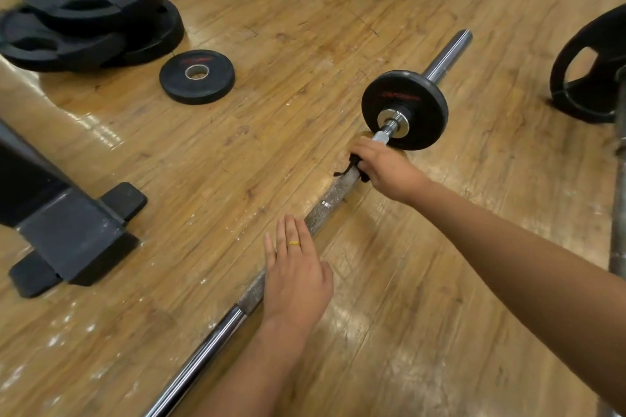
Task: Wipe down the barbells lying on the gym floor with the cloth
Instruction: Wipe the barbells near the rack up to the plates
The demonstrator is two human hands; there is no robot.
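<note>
Barbell [203, 352] lies diagonally on the wood floor [305, 27]. Right hand [382, 167] — grip clamped round the black cloth [354, 164] on the knurled shaft [338, 195] — sits just beside the small plate [404, 108]; left hand [296, 276], grip spread flat, rests on the knurled shaft farther from that plate.

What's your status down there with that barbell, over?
Right hand grips cloth round barbell, near small plate. Left hand open, resting on barbell. Nothing blocking the shaft between hands.

Barbell across the floor

Barbell [333, 200] lies diagonally on the floor [305, 27]; loose plate [197, 76] to its left, stacked plates [89, 10] behind.
</note>
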